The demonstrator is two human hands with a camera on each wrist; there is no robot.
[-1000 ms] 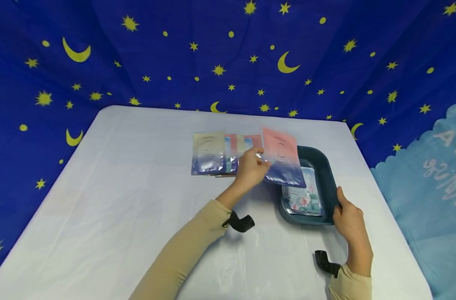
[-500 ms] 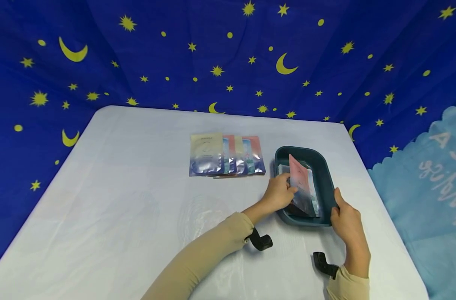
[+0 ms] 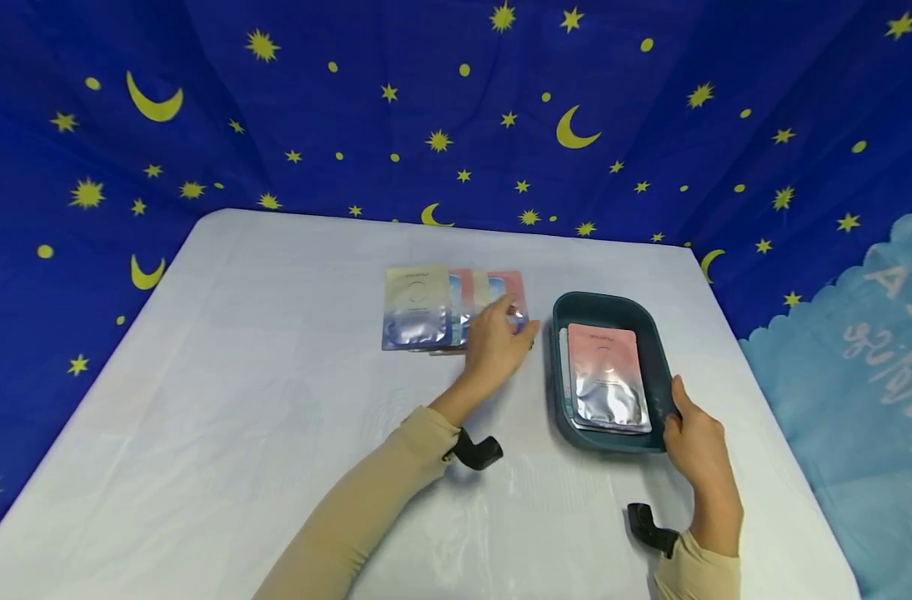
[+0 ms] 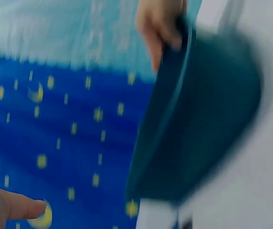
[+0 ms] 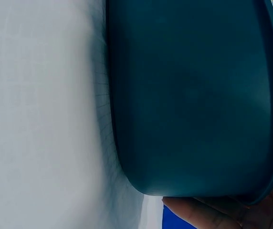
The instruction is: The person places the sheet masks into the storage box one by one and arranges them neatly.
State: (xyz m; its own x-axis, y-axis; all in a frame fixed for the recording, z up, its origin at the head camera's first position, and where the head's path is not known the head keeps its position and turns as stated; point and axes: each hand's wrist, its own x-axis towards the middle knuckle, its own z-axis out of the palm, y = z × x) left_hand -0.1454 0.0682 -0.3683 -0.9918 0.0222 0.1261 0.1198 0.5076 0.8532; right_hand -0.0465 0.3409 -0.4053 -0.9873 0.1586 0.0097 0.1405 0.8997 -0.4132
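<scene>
My left hand (image 3: 495, 343) is over the right end of a row of overlapping sheet mask packets (image 3: 417, 308), thumb and forefinger apart with nothing between them. The packets are cream, pink and blue with silvery lower parts; the hand hides some of them. My right hand (image 3: 699, 442) grips the right side of a dark teal plastic tray (image 3: 654, 387), thumb at the rim. In the right wrist view its fingers (image 5: 198, 212) curl against the tray's wall (image 5: 194, 105). A pink sheet mask packet (image 3: 606, 367) lies in the tray, on top of a light floral one.
A white cloth covers the table (image 3: 238, 375). Behind it hangs a blue curtain (image 3: 396, 108) with yellow stars and moons, and a light blue cloth (image 3: 869, 375) at the right. Black camera mounts (image 3: 477, 450) stick out from both wrists.
My left hand carried the pink sheet mask packet into the tray, let go of it and came back left to the row. The right hand stayed at the tray's side.
</scene>
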